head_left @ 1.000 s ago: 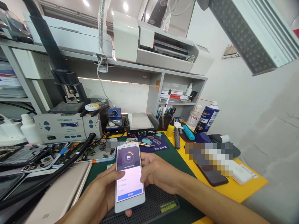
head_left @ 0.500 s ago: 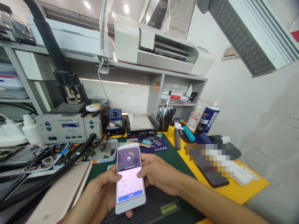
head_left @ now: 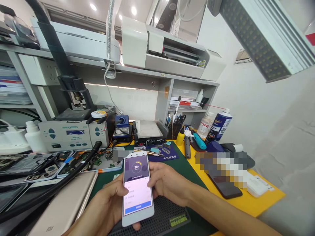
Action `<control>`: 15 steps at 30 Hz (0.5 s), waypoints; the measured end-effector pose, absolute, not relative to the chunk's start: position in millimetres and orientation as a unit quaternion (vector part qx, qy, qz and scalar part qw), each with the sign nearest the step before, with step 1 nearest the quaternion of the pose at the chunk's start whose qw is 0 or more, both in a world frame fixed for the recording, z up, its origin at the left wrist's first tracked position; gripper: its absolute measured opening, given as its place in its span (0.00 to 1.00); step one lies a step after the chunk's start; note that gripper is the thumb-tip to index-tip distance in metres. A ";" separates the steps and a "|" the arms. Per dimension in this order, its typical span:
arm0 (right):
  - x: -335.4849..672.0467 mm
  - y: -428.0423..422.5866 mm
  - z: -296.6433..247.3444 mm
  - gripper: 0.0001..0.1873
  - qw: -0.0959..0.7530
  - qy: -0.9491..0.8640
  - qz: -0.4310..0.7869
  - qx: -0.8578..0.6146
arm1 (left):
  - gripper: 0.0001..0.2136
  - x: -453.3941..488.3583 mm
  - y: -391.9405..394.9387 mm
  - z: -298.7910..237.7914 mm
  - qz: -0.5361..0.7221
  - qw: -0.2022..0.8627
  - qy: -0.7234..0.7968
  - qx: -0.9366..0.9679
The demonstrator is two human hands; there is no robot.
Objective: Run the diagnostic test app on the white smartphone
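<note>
A white smartphone (head_left: pixel 137 183) is held upright and slightly tilted in front of me, its screen lit with a 20 reading in a ring at the top and a blue bar at the bottom. My left hand (head_left: pixel 112 196) wraps its left side, the thumb at the screen's edge and a fingertip showing below the phone. At the right edge, my right hand (head_left: pixel 166 180) is closed around the phone with its thumb over the screen; its other fingers are partly hidden behind. Underneath lies a black perforated mat (head_left: pixel 169 213) on a green work mat (head_left: pixel 194 190).
Gold phone back covers (head_left: pixel 61 203) lie at left, beside a thick black hose (head_left: pixel 81 167) and trays of circuit parts (head_left: pixel 110 165). Behind stands a grey control unit (head_left: pixel 73 134). To the right are a dark phone (head_left: pixel 226 185) and a spray can (head_left: pixel 219 126). A lamp (head_left: pixel 265 42) hangs overhead.
The view has shifted very slightly. My thumbs have moved a little over the screen, the left one lower and the right one slightly up and right. Both hands still hold the smartphone.
</note>
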State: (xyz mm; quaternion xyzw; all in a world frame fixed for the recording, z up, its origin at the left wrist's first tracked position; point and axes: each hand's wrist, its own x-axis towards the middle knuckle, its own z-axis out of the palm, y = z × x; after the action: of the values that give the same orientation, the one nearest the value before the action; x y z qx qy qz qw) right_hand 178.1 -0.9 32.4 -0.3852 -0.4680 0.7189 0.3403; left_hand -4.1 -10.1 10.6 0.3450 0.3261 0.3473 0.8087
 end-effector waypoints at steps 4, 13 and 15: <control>178.7 -0.5 32.2 0.23 0.343 -0.469 0.720 -0.380 | 0.20 -4.4 -10.9 10.9 0.351 0.811 0.317 0.345; 177.1 -2.0 37.6 0.22 0.341 -0.457 0.718 -0.400 | 0.24 -3.0 -13.1 16.4 0.349 0.792 0.348 0.362; 177.2 -2.1 37.6 0.23 0.340 -0.459 0.717 -0.399 | 0.21 -2.8 -13.6 18.1 0.346 0.790 0.357 0.360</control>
State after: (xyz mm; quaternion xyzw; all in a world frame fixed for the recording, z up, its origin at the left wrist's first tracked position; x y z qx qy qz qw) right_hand 177.2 -2.1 37.6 -0.3989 -0.4590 0.7174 0.3398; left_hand -2.8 -13.6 18.1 0.3600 0.3568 0.3459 0.7896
